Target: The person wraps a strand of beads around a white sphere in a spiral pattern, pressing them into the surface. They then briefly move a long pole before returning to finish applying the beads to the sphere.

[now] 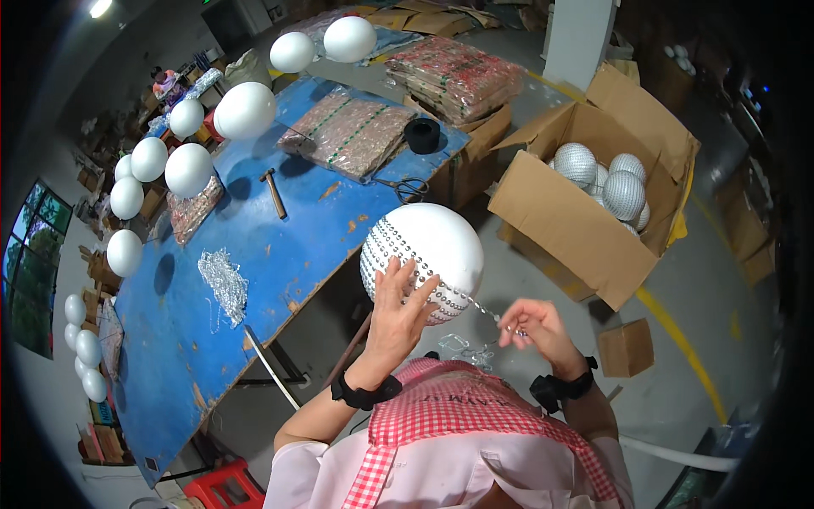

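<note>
A large white ball (443,231) is in front of me, its left and lower sides covered with rows of silver beads. My left hand (398,310) lies against the beaded side with its fingers spread. A silver bead string (483,309) runs from the ball to my right hand (536,329), whose fingers are pinched on it. More of the string (465,349) hangs in loops near my apron. How the ball is supported underneath is hidden.
On the blue table (292,250) are a heap of silver bead strings (224,284), a hammer (273,193), scissors (405,187), black tape (422,135) and a wrapped bundle (348,127). Several white balls (188,170) stand along its far side. An open carton (572,216) holds beaded balls (625,193).
</note>
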A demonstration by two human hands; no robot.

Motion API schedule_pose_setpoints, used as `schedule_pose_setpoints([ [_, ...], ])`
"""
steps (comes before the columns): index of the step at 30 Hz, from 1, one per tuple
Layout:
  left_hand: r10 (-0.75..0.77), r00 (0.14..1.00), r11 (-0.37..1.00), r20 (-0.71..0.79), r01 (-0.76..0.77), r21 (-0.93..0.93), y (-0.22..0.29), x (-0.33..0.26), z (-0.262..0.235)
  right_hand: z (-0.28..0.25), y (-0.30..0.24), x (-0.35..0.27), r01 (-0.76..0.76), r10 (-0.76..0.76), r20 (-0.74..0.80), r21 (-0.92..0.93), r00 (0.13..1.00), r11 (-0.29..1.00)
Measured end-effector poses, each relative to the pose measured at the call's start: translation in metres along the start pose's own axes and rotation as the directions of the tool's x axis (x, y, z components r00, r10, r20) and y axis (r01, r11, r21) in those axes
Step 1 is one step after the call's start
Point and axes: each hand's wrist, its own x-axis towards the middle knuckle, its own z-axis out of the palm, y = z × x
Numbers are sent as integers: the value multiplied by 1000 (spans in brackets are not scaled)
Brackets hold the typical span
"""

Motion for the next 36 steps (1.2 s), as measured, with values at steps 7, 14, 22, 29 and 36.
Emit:
schedule_pose_setpoints([
  [7, 28, 999, 999, -31, -27, 28, 3, 0, 0, 2, 7, 22, -405, 403, -38, -132, 914, 905],
  [14, 51, 998, 998, -21, -50, 27, 4, -1, 0, 6, 20, 21, -160, 147, -249, -34, 957, 986],
  [22, 24, 999, 999, -36, -23, 40, 5, 1, -2, 10, 23, 18, -57, 74, -292, 65, 953, 996],
  [29, 45, 999, 998, -6, -45, 43, 5, 0, 1, 11, 26, 16, -163, 110, -427, -92, 898, 982],
  [36, 37, 999, 998, -15, -36, 50, 2, 0, 1, 11, 30, 15, -208, 196, -361, 6, 912, 978],
])
